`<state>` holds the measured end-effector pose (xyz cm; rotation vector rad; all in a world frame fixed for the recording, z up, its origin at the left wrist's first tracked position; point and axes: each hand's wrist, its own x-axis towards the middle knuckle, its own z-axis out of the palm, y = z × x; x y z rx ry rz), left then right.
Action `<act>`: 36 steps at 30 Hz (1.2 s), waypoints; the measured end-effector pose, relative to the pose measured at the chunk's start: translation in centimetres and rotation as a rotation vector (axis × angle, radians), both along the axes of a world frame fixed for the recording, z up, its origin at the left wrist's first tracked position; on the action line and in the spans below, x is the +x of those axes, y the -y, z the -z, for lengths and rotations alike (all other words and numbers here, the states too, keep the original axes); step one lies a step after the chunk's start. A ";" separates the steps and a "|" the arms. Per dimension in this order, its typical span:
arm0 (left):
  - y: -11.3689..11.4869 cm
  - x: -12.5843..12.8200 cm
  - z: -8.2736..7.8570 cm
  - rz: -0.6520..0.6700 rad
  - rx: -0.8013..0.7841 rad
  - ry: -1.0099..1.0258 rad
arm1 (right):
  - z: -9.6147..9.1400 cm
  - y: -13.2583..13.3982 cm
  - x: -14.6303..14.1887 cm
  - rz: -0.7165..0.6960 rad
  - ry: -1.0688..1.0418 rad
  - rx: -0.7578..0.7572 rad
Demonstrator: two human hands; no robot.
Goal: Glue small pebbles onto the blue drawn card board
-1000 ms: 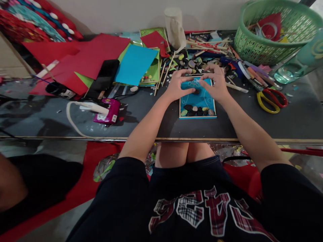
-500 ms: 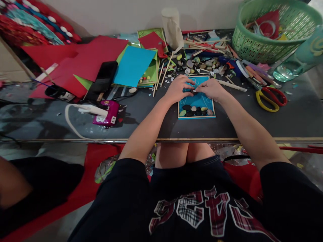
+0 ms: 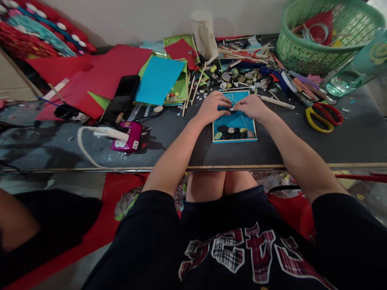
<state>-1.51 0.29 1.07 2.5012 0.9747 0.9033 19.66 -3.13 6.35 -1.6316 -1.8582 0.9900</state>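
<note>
A blue panel (image 3: pixel 237 119) framed with thin wooden sticks lies on the table, with pale outlines drawn on it. Along its near edge sits a row of pebbles (image 3: pixel 231 130), black, green, yellow and grey. Above the panel's middle, my left hand (image 3: pixel 213 108) is closed with thumb and fingers round a small dark pebble, mostly hidden. My right hand (image 3: pixel 252 108) meets it from the right, its fingertips pinching a tiny white piece (image 3: pixel 231 109) against the pebble. Both wrists come in from the near table edge.
Loose pebbles (image 3: pixel 238 75) and wooden sticks (image 3: pixel 246 54) are heaped behind the panel. To the right are scissors (image 3: pixel 324 117), a green basket (image 3: pixel 320 50) and a bottle (image 3: pixel 356 66). Leftward lie coloured paper (image 3: pixel 160 78), a phone (image 3: pixel 126 88) and a purple power adapter (image 3: pixel 128 137). Another person's arm (image 3: pixel 18 221) shows lower left.
The view has shifted very slightly. Both hands stay together over the panel, with only a small movement of the fingertips at the white piece.
</note>
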 end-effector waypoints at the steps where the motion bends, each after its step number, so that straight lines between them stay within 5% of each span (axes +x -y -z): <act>1: 0.0 0.0 0.0 0.005 -0.007 0.010 | 0.0 0.0 0.0 -0.002 0.015 0.000; 16: 0.9 0.1 -1.3 -0.028 -0.168 -0.018 | -0.9 0.1 -0.5 0.031 0.263 0.066; 28: 0.8 0.1 -1.2 -0.021 -0.156 -0.028 | -1.1 0.3 -0.2 0.118 0.265 0.084; 36: 0.9 0.2 -1.1 -0.032 -0.158 -0.005 | -0.4 -0.1 -0.5 0.041 0.204 0.040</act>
